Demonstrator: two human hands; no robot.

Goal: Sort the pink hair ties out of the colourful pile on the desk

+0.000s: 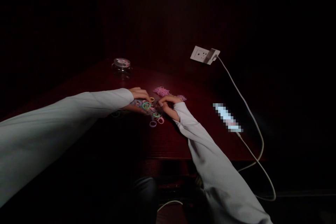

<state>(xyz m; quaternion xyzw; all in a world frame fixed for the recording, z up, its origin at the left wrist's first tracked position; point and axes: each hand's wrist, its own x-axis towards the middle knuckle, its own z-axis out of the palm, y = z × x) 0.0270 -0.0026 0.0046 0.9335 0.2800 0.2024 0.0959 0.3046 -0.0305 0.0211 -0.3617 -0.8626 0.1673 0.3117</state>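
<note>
A loose heap of coloured hair ties (146,105), in green, purple, yellow and pink, lies on the dark red table between my hands. My left hand (139,95) rests over the left side of the heap, its fingers stretched out and the thumb apart below them. At the right side of the heap, my right hand (169,104) has its fingers bent in and pressed together. What they hold, if anything, is too dark and small to make out. Just beyond my right hand sits a pile of pink bands (161,91), with a smaller purple-pink bunch (182,97) beside it.
A clear round jar (122,65) with a printed lid stands at the back left of the table (168,143). A wall socket (201,55) holds a charger with a white cable (243,98). A blurred-out bright phone-like object (227,117) lies at the right.
</note>
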